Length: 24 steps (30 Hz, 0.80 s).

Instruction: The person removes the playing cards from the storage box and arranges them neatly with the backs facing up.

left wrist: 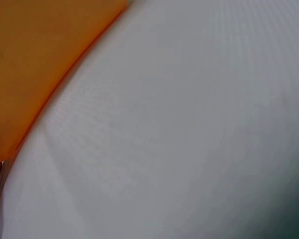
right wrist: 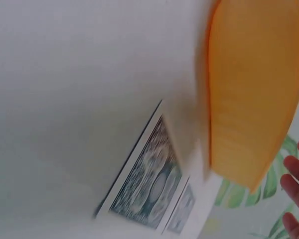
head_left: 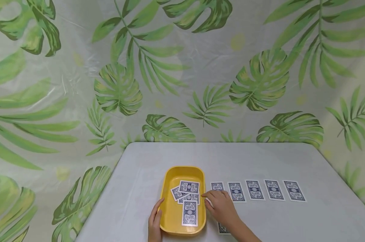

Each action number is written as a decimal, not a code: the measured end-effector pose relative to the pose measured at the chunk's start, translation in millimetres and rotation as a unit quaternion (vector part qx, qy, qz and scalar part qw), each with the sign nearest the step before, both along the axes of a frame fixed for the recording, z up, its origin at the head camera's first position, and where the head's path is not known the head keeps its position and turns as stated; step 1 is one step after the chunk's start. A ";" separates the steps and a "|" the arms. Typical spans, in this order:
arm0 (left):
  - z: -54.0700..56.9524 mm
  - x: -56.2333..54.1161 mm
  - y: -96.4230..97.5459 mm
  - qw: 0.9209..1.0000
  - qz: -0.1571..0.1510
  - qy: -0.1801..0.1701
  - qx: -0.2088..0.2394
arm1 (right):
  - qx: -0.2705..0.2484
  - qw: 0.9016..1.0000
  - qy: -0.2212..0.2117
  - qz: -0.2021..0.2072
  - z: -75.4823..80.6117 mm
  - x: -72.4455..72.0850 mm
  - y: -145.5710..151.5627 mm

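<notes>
A yellow tray [head_left: 170, 174] stands on the table, with several patterned-back playing cards [head_left: 190, 213] lying face down and overlapping inside. My left hand [head_left: 155, 220] holds the tray's left side, fingertips at the rim. Its wrist view shows the tray's outer wall [left wrist: 45, 55] and white cloth. My right hand [head_left: 221, 206] is at the tray's right rim, index finger and thumb close to the edge. In the right wrist view, fingertips [right wrist: 294, 184] appear beside the tray wall [right wrist: 254, 94], with no card seen in them. A face-down card [right wrist: 149, 179] lies below.
Right of the tray runs a row of face-down cards [head_left: 255, 190]; the nearest one [head_left: 217, 186] is partly covered by my right hand. Another card [head_left: 223, 229] peeks out by the right forearm. Behind the white table [head_left: 249, 158] hangs a leaf-patterned sheet [head_left: 206, 67].
</notes>
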<state>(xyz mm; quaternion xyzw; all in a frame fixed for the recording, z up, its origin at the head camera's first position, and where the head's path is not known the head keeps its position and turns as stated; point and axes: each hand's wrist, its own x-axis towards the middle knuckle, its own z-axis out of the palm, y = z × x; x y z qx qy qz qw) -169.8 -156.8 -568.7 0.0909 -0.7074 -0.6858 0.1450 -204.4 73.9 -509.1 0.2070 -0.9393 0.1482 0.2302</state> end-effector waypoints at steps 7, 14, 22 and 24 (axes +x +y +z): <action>-1.6 -0.3 -0.2 1.000 0.003 0.011 -0.002 | 0.008 0.999 0.004 0.038 6.9 6.6 -27.4; -2.4 -1.6 -0.9 1.000 -0.007 0.015 0.007 | 0.033 0.996 -0.003 0.078 9.2 6.4 -47.7; -3.3 -0.5 -0.7 1.000 -0.011 0.019 0.003 | 0.096 0.991 -0.070 0.067 -6.2 2.4 -58.0; -3.3 -1.1 -1.1 1.000 -0.013 0.020 0.003 | 0.112 0.987 -0.097 0.065 -7.4 2.7 -60.2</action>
